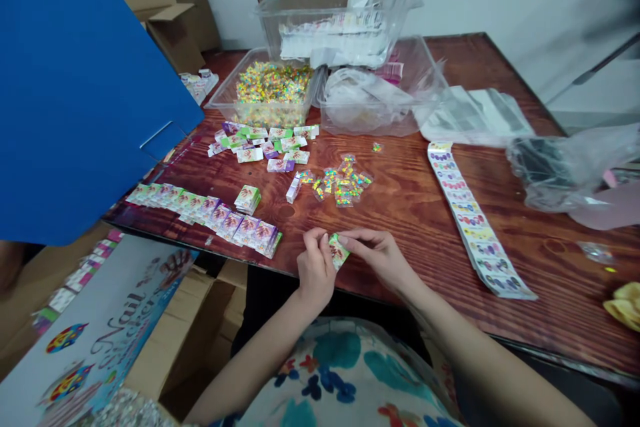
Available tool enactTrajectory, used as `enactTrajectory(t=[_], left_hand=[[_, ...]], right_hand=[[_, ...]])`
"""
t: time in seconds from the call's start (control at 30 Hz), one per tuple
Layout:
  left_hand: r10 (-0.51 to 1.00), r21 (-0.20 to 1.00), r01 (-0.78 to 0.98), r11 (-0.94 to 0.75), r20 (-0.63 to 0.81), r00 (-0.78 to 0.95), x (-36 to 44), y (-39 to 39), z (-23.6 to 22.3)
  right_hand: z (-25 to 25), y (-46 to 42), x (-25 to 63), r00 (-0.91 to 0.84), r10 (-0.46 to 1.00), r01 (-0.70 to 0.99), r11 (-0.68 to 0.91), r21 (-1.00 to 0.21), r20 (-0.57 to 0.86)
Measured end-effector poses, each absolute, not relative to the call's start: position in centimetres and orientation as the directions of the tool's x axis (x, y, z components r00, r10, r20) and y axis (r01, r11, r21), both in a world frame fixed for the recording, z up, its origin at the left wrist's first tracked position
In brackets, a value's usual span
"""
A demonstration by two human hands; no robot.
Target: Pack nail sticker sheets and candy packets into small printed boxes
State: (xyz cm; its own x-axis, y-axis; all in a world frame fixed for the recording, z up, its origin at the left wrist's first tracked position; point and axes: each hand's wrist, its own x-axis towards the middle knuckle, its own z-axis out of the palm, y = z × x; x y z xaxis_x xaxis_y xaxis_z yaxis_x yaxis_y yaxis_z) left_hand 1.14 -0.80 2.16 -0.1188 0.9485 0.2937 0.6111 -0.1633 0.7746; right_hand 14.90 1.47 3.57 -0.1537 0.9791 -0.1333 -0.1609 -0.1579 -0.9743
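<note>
Near the table's front edge, a small green-and-white printed box [339, 252] is between my hands. My left hand [318, 267] is closed round its left side. The fingers of my right hand [375, 250] pinch its upper right corner. Beyond them lies a loose pile of small clear packets of coloured candy [345, 183], with one purple-and-white box [293, 188] standing at its left. Left of my hands, an overlapping row of green and purple boxes [200, 210] runs along the edge. A short stack of green boxes [247, 198] sits just behind that row.
More small boxes [270, 143] lie scattered before a clear tub of candy packets [220, 100]. Other clear tubs [340, 120] stand beside it. A long sticker strip [470, 213] and plastic bags [480, 113] lie right. A blue panel [90, 93] blocks the left; cartons [185, 327] are below.
</note>
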Motion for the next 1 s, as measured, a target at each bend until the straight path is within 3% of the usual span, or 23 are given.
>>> enactTrajectory(t=[0.13,0.37,0.5,0.63,0.73,0.83,1.0], left_hand=[[0.949,0.755,0.634,-0.168,0.297,-0.102,1.1,-0.8,2.3],[0.961,0.788,0.599,-0.143,0.256,-0.107,1.0,-0.4,3.2],[0.966,0.797,0.592,-0.115,0.229,-0.121,1.1,-0.5,3.5],[0.992,0.785,0.617,-0.061,0.115,-0.048,0.9,-0.2,4.3],[0.985,0.718,0.675,-0.17,0.114,0.127,0.0,0.9,5.5],[0.96,0.646,0.711,-0.277,0.15,0.238,-1.9,2.6,7.0],[0.992,0.466,0.876,-0.125,0.064,0.108,-5.7,6.0,8.5]], right_hand=[[3.7,1.4,15.2,-0.191,0.975,-0.133,-0.141,-0.981,-0.114],[4.2,0.4,15.1,-0.227,0.962,0.015,0.157,-0.988,0.149],[3.9,-0.4,14.6,-0.248,0.952,0.037,0.193,-0.981,0.178],[2.8,0.1,14.2,-0.173,0.974,0.025,0.15,-0.988,0.144],[2.6,2.0,13.8,-0.102,0.991,-0.042,0.082,-0.996,0.086],[2.9,4.6,13.1,-0.151,0.987,-0.058,0.055,-0.997,0.063],[3.3,9.4,11.2,-0.256,0.945,0.209,0.259,-0.943,0.203]])
